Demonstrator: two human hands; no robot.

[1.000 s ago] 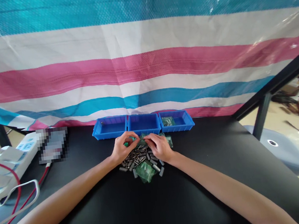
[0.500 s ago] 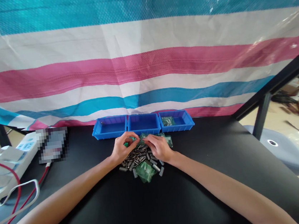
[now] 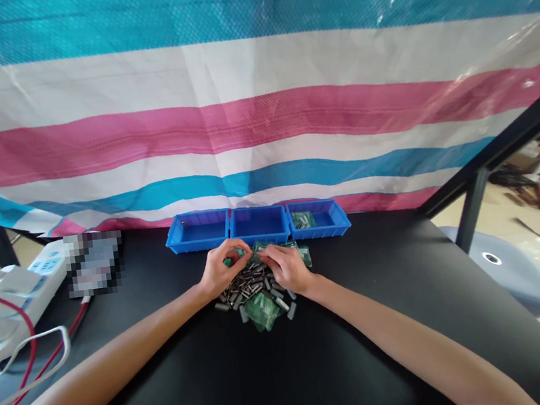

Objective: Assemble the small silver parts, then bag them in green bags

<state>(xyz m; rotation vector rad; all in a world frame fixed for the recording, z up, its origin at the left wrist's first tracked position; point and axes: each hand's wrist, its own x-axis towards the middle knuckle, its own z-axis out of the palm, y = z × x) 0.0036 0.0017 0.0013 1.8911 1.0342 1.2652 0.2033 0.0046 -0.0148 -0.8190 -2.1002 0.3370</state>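
My left hand (image 3: 223, 266) is curled closed above the pile, with bright crumpled green plastic (image 3: 228, 261) showing between its fingers and thumb. Close beside it, my right hand (image 3: 284, 266) pinches something too small to make out, its fingertips turned toward the left hand's. Beneath both hands spreads a heap of metal screws (image 3: 246, 284) mixed with short grey metal cylinders (image 3: 282, 304). A green clear plastic bag (image 3: 263, 310) lies on the near side of the heap. More green bags (image 3: 304, 253) lie behind the right hand, partly covered by it.
Three blue bins stand in a row behind the heap: a left one (image 3: 199, 244), a middle one (image 3: 260, 237) and a right one (image 3: 324, 231) with green bags (image 3: 302, 219) inside. At left are a white power strip (image 3: 40, 281), cables and a blurred-out device (image 3: 95, 261). A striped sheet (image 3: 260, 119) hangs behind.
Both hands keep almost the same place and closed pose over the heap. The view has shifted very slightly; nothing else visibly differs.
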